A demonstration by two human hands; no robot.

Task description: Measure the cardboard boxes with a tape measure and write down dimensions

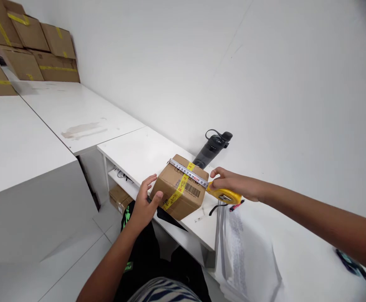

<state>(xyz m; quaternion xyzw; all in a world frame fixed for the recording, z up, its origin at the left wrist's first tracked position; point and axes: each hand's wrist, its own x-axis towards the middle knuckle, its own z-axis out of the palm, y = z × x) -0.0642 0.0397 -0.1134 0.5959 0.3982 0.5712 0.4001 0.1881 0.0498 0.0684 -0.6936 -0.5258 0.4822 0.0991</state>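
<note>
R hand (231, 183) clenched on yellow tape measure (227, 196), blade (187, 172) across box (170, 183) top, long axis approx. parallel to counter (126, 146) front edge, free end pointing L, box nr that edge, L hand (143, 209) w/ fingers spread at box's side

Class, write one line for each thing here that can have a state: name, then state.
Small brown cardboard box: closed, sealed with yellow tape.
Yellow tape measure: silver blade extended across the box.
Dark cylindrical bottle: capped.
Right hand: closed around the tape measure.
Left hand: fingers spread, at the box's edge.
</note>
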